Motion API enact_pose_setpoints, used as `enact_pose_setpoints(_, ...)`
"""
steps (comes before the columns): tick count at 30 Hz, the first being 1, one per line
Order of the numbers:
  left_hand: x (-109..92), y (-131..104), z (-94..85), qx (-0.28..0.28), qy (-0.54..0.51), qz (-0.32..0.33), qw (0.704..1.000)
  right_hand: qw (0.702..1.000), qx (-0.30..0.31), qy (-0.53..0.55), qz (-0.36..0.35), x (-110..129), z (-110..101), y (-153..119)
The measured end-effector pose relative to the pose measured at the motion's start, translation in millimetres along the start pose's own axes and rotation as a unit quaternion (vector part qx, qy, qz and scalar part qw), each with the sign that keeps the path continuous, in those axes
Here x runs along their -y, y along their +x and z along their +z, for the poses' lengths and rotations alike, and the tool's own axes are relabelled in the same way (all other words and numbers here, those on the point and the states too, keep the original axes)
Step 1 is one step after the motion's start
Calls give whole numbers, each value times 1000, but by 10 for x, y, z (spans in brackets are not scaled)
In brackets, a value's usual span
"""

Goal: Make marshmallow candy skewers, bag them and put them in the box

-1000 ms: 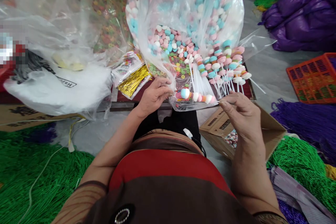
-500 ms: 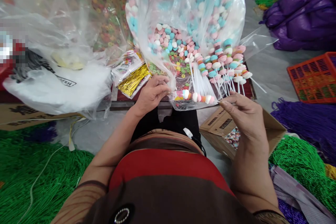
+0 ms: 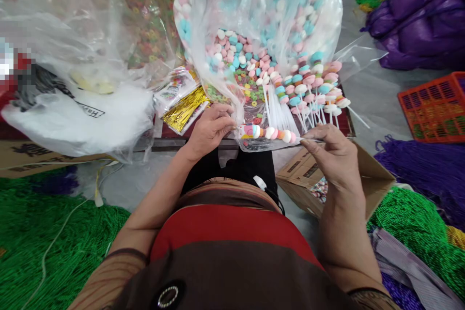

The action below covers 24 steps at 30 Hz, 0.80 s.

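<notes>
My right hand [image 3: 332, 150] pinches the white stick of a marshmallow skewer [image 3: 271, 132], which lies level across the table's front edge. Pink, white, blue and orange pieces are threaded on it. A small clear printed bag [image 3: 245, 131] surrounds the skewer's left end; how far it reaches is hard to see. At that end, the closed fingertips of my left hand [image 3: 212, 128] pinch the bag's edge. Beyond my right hand lie several finished marshmallow skewers [image 3: 308, 85] beside bare white sticks [image 3: 279, 111]. Gold twist ties [image 3: 186, 109] rest on flat printed bags [image 3: 176, 86] near my left hand.
A big clear sack of marshmallows [image 3: 254, 5] stands at the back, next to a sack of coloured rings [image 3: 152, 19]. White plastic bags [image 3: 109, 116] cover the table's left. An open carton [image 3: 374, 179] stands below right, an orange crate [image 3: 432, 106] farther off. Green cords [image 3: 47, 237] heap on the floor.
My right hand has shifted slightly left with the stick, and the skewer's left end shows more of the printed bag over it. My left hand stays almost in place.
</notes>
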<state>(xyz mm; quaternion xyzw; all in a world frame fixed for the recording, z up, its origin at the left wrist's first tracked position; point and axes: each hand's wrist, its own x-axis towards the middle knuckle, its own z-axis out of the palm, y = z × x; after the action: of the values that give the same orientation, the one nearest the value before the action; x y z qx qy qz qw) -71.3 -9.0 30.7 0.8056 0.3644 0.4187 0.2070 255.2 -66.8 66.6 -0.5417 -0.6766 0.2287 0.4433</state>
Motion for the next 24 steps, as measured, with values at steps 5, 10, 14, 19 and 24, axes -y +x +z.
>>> enact_pose_setpoints(5, -29, 5, 12, 16, 7, 23, 1000, 1000, 15, -15, -1, -5, 7, -11)
enact_pose_setpoints(10, -54, 8, -28, 19, 29, 42, 999, 995, 33, -88, -38, -61, -17, 8)
enact_pose_setpoints(14, -63, 0, -60, 34, 32, 25, 999, 994, 49, -83, -52, -46, 7, 11)
enact_pose_setpoints(19, -95, 34, -48, 51, 5, 23, 998, 997, 65, -18, -35, 33, 146, -16)
enact_pose_setpoints(24, -189, 98, -96, 98, -98, -70, 988, 1000, 13, 7, 13, 49, 205, -65)
